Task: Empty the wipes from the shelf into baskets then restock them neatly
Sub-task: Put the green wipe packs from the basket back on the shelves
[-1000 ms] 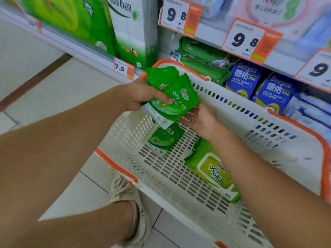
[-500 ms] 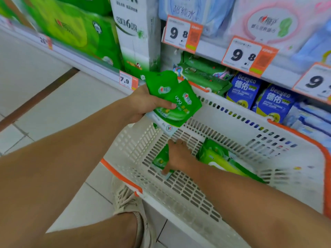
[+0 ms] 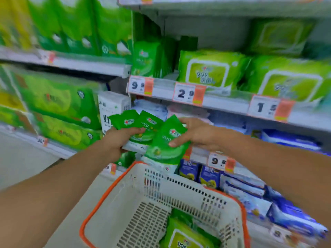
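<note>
Wipes packs, small green: left hand (image 3: 118,140) grips 2 fanned packs (image 3: 138,126), right hand (image 3: 195,135) pinches 1 more (image 3: 166,144), all held above basket's (image 3: 111,190) far rim. 1 larger lime pack (image 3: 182,237) lies inside, near right corner. 3 big packs (image 3: 211,70) on shelf (image 3: 223,104) edge.

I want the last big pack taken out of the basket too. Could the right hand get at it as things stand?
Probably not yet: the right hand grips a small green pack. The large pack lies uncovered in the basket, so the path looks free.
</note>
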{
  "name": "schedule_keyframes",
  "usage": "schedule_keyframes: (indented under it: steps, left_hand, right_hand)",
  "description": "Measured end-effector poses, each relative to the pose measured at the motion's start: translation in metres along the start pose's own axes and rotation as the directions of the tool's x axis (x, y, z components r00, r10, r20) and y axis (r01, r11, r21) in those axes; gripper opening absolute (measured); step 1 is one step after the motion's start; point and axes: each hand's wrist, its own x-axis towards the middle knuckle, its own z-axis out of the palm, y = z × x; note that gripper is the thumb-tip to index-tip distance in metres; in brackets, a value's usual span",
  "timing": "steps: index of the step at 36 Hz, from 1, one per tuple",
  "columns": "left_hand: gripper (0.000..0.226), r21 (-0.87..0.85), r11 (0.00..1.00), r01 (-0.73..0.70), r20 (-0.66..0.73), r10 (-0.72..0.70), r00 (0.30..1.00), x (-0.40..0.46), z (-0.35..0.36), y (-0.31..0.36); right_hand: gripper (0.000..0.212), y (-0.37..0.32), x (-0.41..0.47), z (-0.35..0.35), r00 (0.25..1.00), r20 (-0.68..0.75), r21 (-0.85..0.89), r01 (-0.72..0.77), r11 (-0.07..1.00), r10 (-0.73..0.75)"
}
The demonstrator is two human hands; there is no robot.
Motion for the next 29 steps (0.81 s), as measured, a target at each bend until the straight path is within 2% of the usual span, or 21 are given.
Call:
schedule_keyframes:
  steps: [1,4,5,7,9,13,16,18,22,27,29]
  left_hand:
    - [0.098,-0.055,0.998,0.002,-0.008,-0.003,1.0,-0.002,0.005,0.007]
    - [0.011,-0.146,0.989,0.032,0.039,-0.027,0.999,-0.045,0.039,0.028]
    - [0.008,-0.178,0.982,0.06,0.067,-0.048,0.997,-0.055,0.05,0.029]
    - [0.011,-0.238,0.967,0.09,0.129,-0.06,0.99,-0.065,0.068,0.032]
    - [0.026,-0.277,0.953,0.123,0.183,-0.073,0.98,-0.071,0.078,0.036]
    - [0.04,-0.283,0.95,0.134,0.176,-0.086,0.981,-0.077,0.081,0.043]
    - [0.026,-0.294,0.947,0.131,0.172,-0.082,0.982,-0.08,0.082,0.047]
    - [0.019,-0.295,0.948,0.124,0.219,-0.06,0.974,-0.083,0.082,0.051]
    - [0.036,-0.264,0.957,0.117,0.346,-0.02,0.938,-0.088,0.084,0.052]
    - [0.044,-0.215,0.977,0.018,0.327,0.054,0.943,-0.09,0.088,0.055]
    - [0.058,-0.18,0.983,-0.049,0.365,0.113,0.924,-0.088,0.087,0.055]
  right_hand:
    - [0.064,-0.014,-0.01,-0.004,0.997,-0.06,0.081,0.059,0.995,-0.054]
    - [0.081,-0.032,-0.031,-0.007,0.954,-0.257,0.273,0.223,0.936,-0.152]
    - [0.083,-0.032,-0.037,-0.007,0.932,-0.328,0.319,0.264,0.91,-0.155]
    - [0.08,-0.027,-0.043,-0.009,0.905,-0.395,0.392,0.324,0.861,-0.16]
    - [0.075,-0.025,-0.048,-0.012,0.906,-0.393,0.479,0.348,0.806,-0.158]
    - [0.067,-0.03,-0.056,-0.02,0.918,-0.378,0.603,0.342,0.72,-0.119]
    - [0.067,-0.031,-0.06,-0.019,0.941,-0.319,0.612,0.297,0.733,-0.116]
    - [0.068,-0.031,-0.061,-0.021,0.951,-0.286,0.582,0.272,0.766,-0.121]
    - [0.076,-0.026,-0.061,-0.023,0.959,-0.267,0.514,0.221,0.829,-0.09]
    - [0.09,-0.023,-0.059,-0.03,0.94,-0.318,0.599,0.303,0.741,-0.128]
    - [0.093,-0.026,-0.06,-0.035,0.933,-0.324,0.592,0.329,0.736,-0.156]
